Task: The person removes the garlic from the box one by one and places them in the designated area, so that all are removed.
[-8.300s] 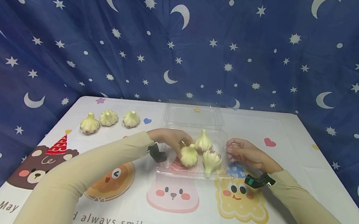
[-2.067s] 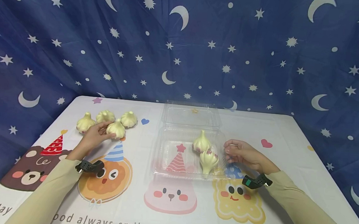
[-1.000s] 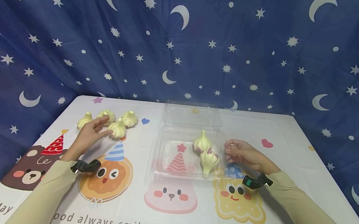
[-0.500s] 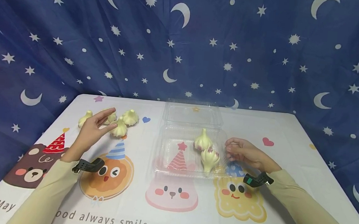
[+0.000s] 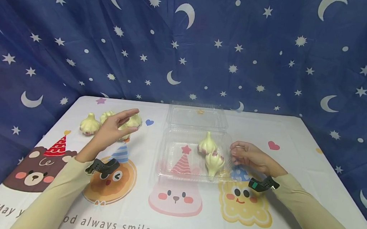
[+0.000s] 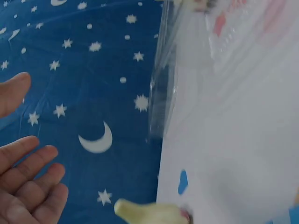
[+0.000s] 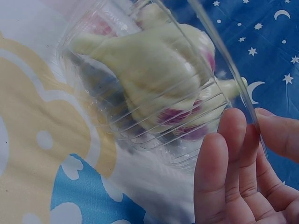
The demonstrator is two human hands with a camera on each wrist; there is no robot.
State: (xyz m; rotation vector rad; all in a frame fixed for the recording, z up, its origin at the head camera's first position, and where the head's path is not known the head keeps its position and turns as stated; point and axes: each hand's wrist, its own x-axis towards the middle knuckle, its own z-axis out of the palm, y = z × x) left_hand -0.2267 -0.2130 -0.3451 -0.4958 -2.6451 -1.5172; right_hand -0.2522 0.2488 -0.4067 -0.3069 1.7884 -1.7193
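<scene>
My left hand [image 5: 110, 131] hovers over several garlic bulbs at the left, thumb and fingers spread with nothing between them. One garlic bulb [image 5: 90, 124] stands fully visible left of that hand; the others are partly hidden behind it. At the right, my right hand [image 5: 252, 158] pinches the side rim of a clear plastic clamshell box [image 5: 171, 159], thumb on one side and fingers on the other in the right wrist view. Inside the box sit two bulbs: an upright garlic bulb [image 5: 207, 145] and, in front of it, a tipped garlic bulb [image 5: 215, 163] with its stem toward me.
The box's lid [image 5: 197, 119] lies folded back toward the table's far edge. A white cloth [image 5: 138, 197] with cartoon prints covers the table. Behind it hangs a blue curtain [image 5: 206, 76] with moons and stars.
My left hand carried one garlic bulb from the box to the group at the left, let go of it, and then lifted and shifted right. My right hand has stayed at the box.
</scene>
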